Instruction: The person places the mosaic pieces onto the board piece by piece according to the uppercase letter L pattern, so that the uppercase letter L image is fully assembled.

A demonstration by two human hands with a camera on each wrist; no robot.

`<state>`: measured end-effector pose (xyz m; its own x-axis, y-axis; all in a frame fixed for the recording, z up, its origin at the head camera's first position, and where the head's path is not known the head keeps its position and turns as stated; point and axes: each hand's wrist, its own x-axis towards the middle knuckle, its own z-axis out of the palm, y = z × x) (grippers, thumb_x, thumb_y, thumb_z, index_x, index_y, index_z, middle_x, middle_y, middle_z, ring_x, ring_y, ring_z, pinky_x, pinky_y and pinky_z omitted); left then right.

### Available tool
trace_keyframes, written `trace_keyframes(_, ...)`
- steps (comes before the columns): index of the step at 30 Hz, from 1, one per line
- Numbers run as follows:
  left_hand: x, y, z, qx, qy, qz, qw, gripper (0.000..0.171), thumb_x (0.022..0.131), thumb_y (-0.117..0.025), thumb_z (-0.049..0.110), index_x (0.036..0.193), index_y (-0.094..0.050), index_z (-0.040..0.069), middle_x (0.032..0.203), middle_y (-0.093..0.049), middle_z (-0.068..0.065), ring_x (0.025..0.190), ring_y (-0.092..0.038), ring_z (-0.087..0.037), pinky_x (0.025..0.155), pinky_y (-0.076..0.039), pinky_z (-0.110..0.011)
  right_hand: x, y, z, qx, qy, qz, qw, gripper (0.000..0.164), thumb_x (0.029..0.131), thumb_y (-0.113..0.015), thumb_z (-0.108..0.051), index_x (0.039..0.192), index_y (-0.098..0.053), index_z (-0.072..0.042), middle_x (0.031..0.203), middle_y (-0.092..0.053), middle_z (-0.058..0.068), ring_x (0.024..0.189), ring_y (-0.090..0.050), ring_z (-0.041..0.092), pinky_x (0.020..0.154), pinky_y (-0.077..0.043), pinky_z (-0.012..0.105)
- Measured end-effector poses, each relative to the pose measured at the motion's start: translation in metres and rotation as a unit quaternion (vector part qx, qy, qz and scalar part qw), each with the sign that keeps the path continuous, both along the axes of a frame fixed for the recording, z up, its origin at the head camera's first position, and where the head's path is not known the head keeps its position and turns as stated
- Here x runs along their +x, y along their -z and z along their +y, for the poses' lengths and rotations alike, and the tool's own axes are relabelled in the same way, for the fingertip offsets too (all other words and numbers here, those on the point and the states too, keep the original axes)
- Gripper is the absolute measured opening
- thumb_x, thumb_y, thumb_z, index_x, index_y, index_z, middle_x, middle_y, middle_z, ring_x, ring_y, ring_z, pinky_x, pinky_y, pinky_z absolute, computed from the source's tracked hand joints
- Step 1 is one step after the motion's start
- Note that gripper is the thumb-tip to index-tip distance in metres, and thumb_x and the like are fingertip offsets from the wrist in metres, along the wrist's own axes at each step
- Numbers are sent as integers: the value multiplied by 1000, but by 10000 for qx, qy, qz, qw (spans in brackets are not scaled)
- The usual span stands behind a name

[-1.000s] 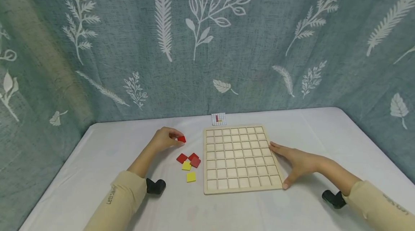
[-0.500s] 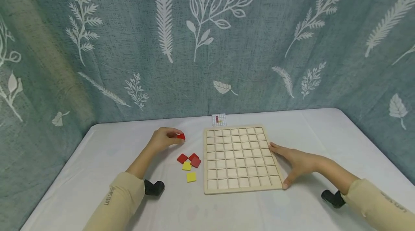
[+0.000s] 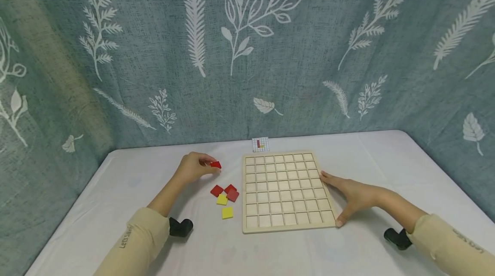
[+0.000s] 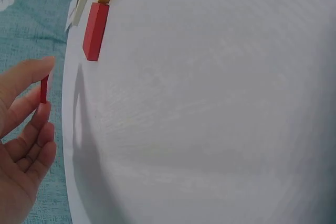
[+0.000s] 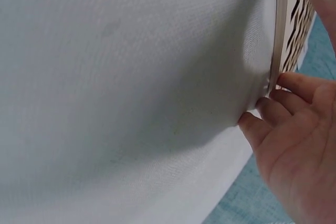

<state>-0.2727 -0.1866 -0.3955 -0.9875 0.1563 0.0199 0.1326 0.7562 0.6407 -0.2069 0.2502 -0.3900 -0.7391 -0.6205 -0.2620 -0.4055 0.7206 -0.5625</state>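
Note:
In the head view my left hand (image 3: 197, 167) pinches a small red square tile (image 3: 215, 164) between thumb and fingers, left of the wooden grid board (image 3: 247, 229). The left wrist view shows that red tile (image 4: 44, 88) edge-on, held above the white cloth. Nearer the person lie several loose tiles: a red tile (image 3: 217, 190), another red tile (image 3: 232, 195) overlapping a third, and two yellow tiles, one yellow tile (image 3: 227, 213) lying apart. My right hand (image 3: 353, 195) has its fingers spread along the board's right side, fingertips at the edge and thumb at the near corner.
Behind the board lies a small printed grid card (image 3: 261, 144) with red and yellow squares. A white cloth (image 3: 301, 252) covers the table. A green leaf-patterned curtain (image 3: 209, 99) hangs behind and along both sides. Each wrist carries a black device (image 3: 181, 227).
The red tile in my left hand tilts slightly between the fingers, while that hand stays about where it was. The right hand, the board and the loose tiles keep their places.

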Motion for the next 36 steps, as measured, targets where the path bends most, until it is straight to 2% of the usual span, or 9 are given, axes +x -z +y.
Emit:
trace_keyframes(4, 1, -2, 2, -83, 83, 29, 9999, 31, 74, -77, 26, 98, -72, 6, 77, -62, -2, 71, -51, -17, 55, -41, -26, 0, -1, 0, 54, 2, 7, 10000, 123, 56, -84, -43, 143, -15, 9, 150, -7, 27, 135, -13, 47, 105, -17, 58)
trace_keyframes(9, 1, -2, 7, -142, 359, 197, 9991, 29, 75, -76, 25, 98, -72, 8, 83, -64, -4, 75, -52, -17, 60, -43, -26, 0, -4, -1, 96, 19, -20, 10000, 124, 55, -84, -43, 143, -14, 10, 150, -6, 27, 135, -12, 47, 105, -17, 58)
trace_keyframes(14, 2, -1, 19, -11, 502, 217, 9985, 30, 75, -75, 25, 101, -72, 9, 87, -65, -4, 76, -53, -17, 62, -44, -26, 1, -4, -1, 47, -15, -167, 9998, 124, 56, -84, -41, 143, -11, 10, 150, -2, 26, 136, -8, 45, 106, -15, 57)
trace_keyframes(22, 5, 3, 49, 162, 835, 78, 9963, 28, 76, -75, 25, 100, -72, 11, 87, -64, -1, 77, -52, -15, 66, -45, -26, 0, -6, -2, 121, -50, -328, 9994, 124, 58, -84, -40, 143, -10, 9, 151, 0, 25, 137, -6, 44, 106, -14, 56)
trace_keyframes(29, 3, 1, 76, 271, 1022, 66, 9944, 27, 75, -76, 25, 99, -72, 12, 88, -64, 1, 81, -53, -14, 68, -45, -26, -2, -8, -4, 259, -86, -278, 9992, 124, 57, -84, -41, 144, -10, 8, 151, -2, 24, 137, -7, 43, 107, -15, 56)
trace_keyframes(32, 2, 0, 87, 219, 1109, 33, 9936, 27, 76, -76, 25, 99, -72, 12, 90, -64, 0, 82, -53, -15, 69, -46, -27, -2, -7, -4, 224, -66, -282, 9993, 124, 56, -84, -41, 144, -11, 8, 151, -2, 24, 137, -8, 44, 107, -15, 55)
trace_keyframes(36, -2, -1, 99, -67, 1239, -15, 9923, 29, 76, -75, 25, 101, -71, 12, 91, -64, 0, 83, -53, -15, 68, -46, -26, -3, -6, -4, 179, -63, -289, 9994, 124, 57, -83, -43, 144, -11, 8, 151, -2, 24, 137, -7, 43, 107, -15, 56)
